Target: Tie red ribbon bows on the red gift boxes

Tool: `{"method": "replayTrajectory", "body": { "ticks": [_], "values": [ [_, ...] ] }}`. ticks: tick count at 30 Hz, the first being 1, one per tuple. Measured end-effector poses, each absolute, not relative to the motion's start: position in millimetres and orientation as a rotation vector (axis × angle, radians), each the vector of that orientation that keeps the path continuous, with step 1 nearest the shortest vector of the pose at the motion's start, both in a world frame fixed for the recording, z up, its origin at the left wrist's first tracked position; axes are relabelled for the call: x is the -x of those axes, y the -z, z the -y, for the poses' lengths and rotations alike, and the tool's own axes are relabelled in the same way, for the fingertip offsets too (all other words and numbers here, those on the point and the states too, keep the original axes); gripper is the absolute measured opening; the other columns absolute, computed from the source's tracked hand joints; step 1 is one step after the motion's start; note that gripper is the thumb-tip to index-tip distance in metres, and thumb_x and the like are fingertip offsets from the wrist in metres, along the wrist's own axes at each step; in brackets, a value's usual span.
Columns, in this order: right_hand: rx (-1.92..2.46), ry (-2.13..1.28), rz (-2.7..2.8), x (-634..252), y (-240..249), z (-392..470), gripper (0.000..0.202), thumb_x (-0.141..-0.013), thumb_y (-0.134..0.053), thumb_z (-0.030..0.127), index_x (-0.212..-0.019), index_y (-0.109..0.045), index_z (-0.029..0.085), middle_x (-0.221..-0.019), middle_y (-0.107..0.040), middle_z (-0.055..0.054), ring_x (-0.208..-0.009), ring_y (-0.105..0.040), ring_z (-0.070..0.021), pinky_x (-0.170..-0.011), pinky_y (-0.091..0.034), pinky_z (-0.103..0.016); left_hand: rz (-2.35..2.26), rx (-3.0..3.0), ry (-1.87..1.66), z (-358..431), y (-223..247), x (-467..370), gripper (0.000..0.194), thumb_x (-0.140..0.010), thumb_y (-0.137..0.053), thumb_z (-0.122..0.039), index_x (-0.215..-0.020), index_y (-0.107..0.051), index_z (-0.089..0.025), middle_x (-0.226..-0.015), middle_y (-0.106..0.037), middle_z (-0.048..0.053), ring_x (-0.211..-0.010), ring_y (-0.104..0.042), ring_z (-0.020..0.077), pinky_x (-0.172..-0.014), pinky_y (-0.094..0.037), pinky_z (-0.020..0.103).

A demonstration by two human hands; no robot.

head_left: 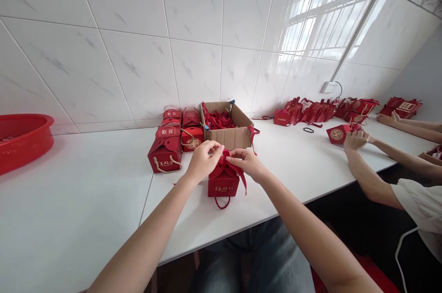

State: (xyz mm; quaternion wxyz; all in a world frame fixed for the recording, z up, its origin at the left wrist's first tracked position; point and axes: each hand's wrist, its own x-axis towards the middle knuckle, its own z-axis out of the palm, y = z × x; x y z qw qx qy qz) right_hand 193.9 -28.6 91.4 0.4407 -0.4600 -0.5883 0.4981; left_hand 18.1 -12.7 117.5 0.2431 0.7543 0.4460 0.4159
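A small red gift box [223, 187] with gold lettering stands upright on the white table in front of me, a dark red cord handle [223, 204] hanging down its near side. Red ribbon [243, 179] lies over its top, one tail dropping along the right side. My left hand [205, 161] pinches the ribbon above the left of the lid, fingertips together. From the right, my right hand [249, 163] has thumb and fingers closed on the ribbon at the top. The part of the ribbon between my fingers is partly hidden.
An open cardboard box [228, 138] full of red ribbons stands just behind. Several red gift boxes [165, 152] are grouped to its left. A red plastic basket [26, 141] sits far left. At right, a co-worker's hands [357, 140] touch another red box [336, 134]; more boxes line the wall.
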Motion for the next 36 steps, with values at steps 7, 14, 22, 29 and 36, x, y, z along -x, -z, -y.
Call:
{"method": "replayTrajectory", "body": {
  "ticks": [7, 14, 22, 29, 36],
  "values": [
    [1.024, -1.345, 1.542, -200.2, -86.9, 24.3, 0.033, -0.072, -0.068, 0.048, -0.084, -0.061, 0.018, -0.058, -0.053, 0.005, -0.039, -0.035, -0.0041, -0.035, -0.025, -0.02, -1.471, -1.837, -0.819, 8.6, -86.1, 9.5, 0.044, -0.074, -0.053, -0.064, -0.071, -0.051, -0.02, -0.065, -0.055, -0.002, -0.059, -0.051, 0.0148, -0.056, -0.036, 0.026],
    [1.109, -1.28, 1.666, -207.3, -80.9, 21.4, 0.029, -0.073, -0.066, 0.046, -0.082, -0.064, 0.019, -0.079, -0.067, -0.003, -0.048, -0.042, -0.0068, -0.037, -0.024, -0.02, -1.318, -1.903, -0.861, 4.4, -79.5, 10.6, 0.049, -0.076, -0.055, -0.055, -0.056, -0.029, -0.019, -0.053, -0.032, -0.006, -0.051, -0.036, 0.0095, -0.052, -0.026, 0.022],
    [1.395, -0.875, 1.7, -178.1, -101.1, 24.0, 0.009, -0.069, -0.06, 0.025, -0.068, -0.066, 0.017, -0.067, -0.067, -0.003, -0.061, -0.056, -0.0141, -0.054, -0.04, -0.025, -1.215, -1.812, -0.902, 8.3, -102.3, 19.9, 0.042, -0.071, -0.065, -0.051, -0.068, -0.036, -0.021, -0.054, -0.045, -0.007, -0.048, -0.046, 0.0104, -0.048, -0.033, 0.022],
    [1.323, -0.824, 1.843, -168.2, -107.0, 30.3, 0.015, -0.07, -0.055, 0.022, -0.067, -0.069, 0.018, -0.066, -0.066, 0.0, -0.061, -0.053, -0.0136, -0.057, -0.038, -0.025, -0.879, -1.696, -0.765, 4.3, -153.2, 5.8, 0.036, -0.074, -0.067, -0.042, -0.097, -0.05, -0.02, -0.078, -0.068, 0.003, -0.068, -0.06, 0.0147, -0.073, -0.045, 0.032],
    [1.312, -0.811, 1.792, -174.5, -99.4, 33.5, 0.028, -0.078, -0.056, 0.039, -0.064, -0.066, 0.016, -0.066, -0.065, -0.002, -0.061, -0.054, -0.0149, -0.058, -0.04, -0.027, -0.926, -1.571, -0.764, -14.9, -159.1, -15.8, 0.077, -0.073, -0.066, -0.053, -0.138, -0.037, -0.023, -0.11, -0.068, 0.013, -0.116, -0.056, 0.0262, -0.095, -0.039, 0.038]
  ]
}}
